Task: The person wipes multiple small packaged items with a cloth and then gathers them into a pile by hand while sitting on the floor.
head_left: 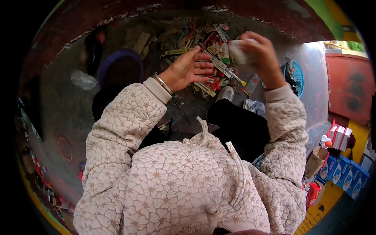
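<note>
My left hand (188, 69) is open, palm turned up and fingers spread, with nothing in it. It hovers over the near left side of a heap of long, narrow packets and strips (219, 64) in yellow, white, red and green on the floor. My right hand (259, 53) is raised at the heap's right side, its fingers closed on a whitish, crumpled-looking thing (238, 54). Motion smears that thing, so its kind cannot be made out. A pale shoe (225, 94) stands at the near edge of the heap.
A purple basin (105, 64) and a clear plastic bag (83, 80) lie to the left. On the right stands a blue basket (297, 78) with dark things in it. Blue boxes (344, 176) and an opened cardboard box (316, 159) sit at lower right. A wall (156, 8) bounds the far side.
</note>
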`<action>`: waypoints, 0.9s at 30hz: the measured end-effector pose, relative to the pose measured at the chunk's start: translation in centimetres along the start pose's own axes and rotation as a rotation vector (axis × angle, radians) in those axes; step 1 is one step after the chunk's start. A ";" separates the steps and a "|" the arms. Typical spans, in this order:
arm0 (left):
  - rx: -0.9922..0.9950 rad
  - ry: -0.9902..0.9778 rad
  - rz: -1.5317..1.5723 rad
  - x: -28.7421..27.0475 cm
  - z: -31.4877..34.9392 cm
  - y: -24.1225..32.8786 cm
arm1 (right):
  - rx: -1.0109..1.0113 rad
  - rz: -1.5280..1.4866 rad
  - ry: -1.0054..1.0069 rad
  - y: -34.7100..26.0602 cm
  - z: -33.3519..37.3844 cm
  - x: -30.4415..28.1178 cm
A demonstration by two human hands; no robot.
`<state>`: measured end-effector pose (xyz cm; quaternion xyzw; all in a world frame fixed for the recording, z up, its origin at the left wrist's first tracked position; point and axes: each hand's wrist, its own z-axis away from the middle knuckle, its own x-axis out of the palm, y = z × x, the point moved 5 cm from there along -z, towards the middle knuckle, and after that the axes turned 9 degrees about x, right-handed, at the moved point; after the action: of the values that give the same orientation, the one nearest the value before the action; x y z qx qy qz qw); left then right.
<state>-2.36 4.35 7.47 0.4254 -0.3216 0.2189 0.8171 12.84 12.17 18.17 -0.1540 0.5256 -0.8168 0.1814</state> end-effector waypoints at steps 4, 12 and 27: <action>0.005 -0.223 0.452 1.4 1.6 0.3 | -0.386 0.592 0.105 4.2 -2.5 8.4; 0.071 0.125 0.538 -4.1 -0.6 -0.3 | -0.750 0.844 0.042 6.6 -3.2 10.0; 0.209 0.223 -0.184 -1.5 -3.2 1.1 | 0.339 -0.887 -0.312 11.0 -11.2 2.7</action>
<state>-2.98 7.54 5.65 0.5087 -0.1644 0.2211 0.8156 6.96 15.77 3.79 -0.4514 0.2358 -0.8564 -0.0847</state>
